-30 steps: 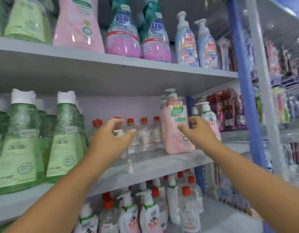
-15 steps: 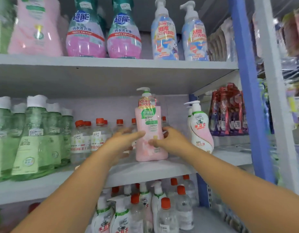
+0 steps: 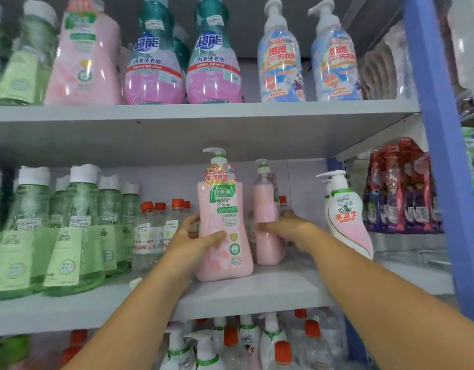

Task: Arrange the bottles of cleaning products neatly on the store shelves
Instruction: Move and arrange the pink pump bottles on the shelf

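A pink pump bottle with a green label [image 3: 225,225] stands upright at the front of the middle shelf [image 3: 257,292]. My left hand [image 3: 193,239] grips its lower left side, thumb across the front. Just behind and to the right stands a second pink bottle [image 3: 266,209], turned sideways. My right hand [image 3: 289,231] wraps around its lower part, slightly blurred. Both bottles rest on the shelf.
Green bottles [image 3: 70,231] fill the shelf's left; small clear bottles with orange caps [image 3: 153,231] stand behind. A white-and-pink pump bottle [image 3: 345,214] stands to the right. The top shelf [image 3: 204,113] carries pink and blue bottles. A blue upright post [image 3: 441,156] bounds the right side.
My left hand has closed on the front pink bottle. My right hand moved right, behind it, and took hold of a second pink bottle. The view has come closer.
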Action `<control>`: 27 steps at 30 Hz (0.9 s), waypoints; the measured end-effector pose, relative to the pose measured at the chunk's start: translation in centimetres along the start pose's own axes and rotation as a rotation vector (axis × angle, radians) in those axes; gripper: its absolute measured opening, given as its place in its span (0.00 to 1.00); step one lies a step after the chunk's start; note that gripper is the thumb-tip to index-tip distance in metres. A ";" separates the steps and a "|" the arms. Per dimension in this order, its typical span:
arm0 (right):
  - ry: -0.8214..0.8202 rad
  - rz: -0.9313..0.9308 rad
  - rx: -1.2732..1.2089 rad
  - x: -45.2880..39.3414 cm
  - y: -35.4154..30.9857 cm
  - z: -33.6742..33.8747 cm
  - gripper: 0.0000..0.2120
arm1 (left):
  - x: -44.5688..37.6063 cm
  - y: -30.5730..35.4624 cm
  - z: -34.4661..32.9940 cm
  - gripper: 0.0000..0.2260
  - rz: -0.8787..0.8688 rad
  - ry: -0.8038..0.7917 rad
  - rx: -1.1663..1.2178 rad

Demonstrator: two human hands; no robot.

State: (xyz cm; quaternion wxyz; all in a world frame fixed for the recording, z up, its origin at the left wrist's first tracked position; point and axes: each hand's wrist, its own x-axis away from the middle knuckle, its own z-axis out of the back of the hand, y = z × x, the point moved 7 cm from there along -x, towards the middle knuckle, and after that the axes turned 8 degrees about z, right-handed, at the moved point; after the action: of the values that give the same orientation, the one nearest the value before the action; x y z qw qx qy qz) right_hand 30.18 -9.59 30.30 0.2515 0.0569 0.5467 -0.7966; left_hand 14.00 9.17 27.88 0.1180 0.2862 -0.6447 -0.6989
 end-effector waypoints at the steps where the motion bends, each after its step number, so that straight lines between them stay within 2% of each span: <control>1: -0.038 -0.016 -0.006 0.0 0.3 -0.4 0.40 | 0.0 -0.1 0.2 0.28 0.005 0.005 0.018; 4: -0.022 0.020 -0.019 0.3 -0.3 -0.5 0.35 | 0.0 -0.2 0.5 0.28 0.006 0.010 0.054; 6: 0.040 0.027 0.101 1.2 -0.7 -0.1 0.43 | 0.0 -0.4 0.4 0.29 0.013 0.001 0.070; 8: 0.074 0.036 0.388 2.7 -1.5 0.5 0.53 | 0.0 -0.5 0.5 0.29 0.014 -0.008 0.069; 9: 0.065 0.037 0.458 3.7 -1.8 0.9 0.53 | 0.1 -0.4 0.6 0.29 0.013 -0.010 0.063; 10: 0.041 0.045 0.440 4.5 -1.9 1.3 0.49 | 0.0 -0.3 0.6 0.29 0.013 -0.016 0.060; 11: 0.014 0.078 0.332 5.2 -2.0 1.7 0.41 | 0.0 -0.3 0.5 0.29 0.011 -0.024 0.054; 13: -0.067 0.155 -0.001 6.0 -2.0 1.9 0.25 | 0.1 -0.1 0.4 0.31 0.002 -0.029 0.025; 15: -0.103 0.163 -0.193 6.1 -1.5 1.8 0.27 | 0.3 0.1 0.4 0.34 -0.005 -0.017 -0.005; 17: -0.085 0.159 -0.210 6.1 -1.2 1.9 0.30 | 0.5 0.2 0.3 0.36 -0.005 -0.013 -0.022; 21: -0.111 0.157 -0.237 7.2 -1.8 2.3 0.23 | 2.0 0.7 0.4 0.36 -0.019 0.009 -0.054; 27: -0.142 0.232 -0.319 12.8 -3.9 3.1 0.19 | 7.5 2.9 2.9 0.34 -0.113 0.046 -0.109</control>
State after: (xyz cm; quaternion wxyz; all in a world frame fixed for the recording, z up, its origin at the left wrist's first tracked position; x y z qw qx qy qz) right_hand 17.82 -15.61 30.11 0.3854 0.0226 0.6366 -0.6676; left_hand 5.78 7.18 28.81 0.1086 0.3311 -0.5858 -0.7317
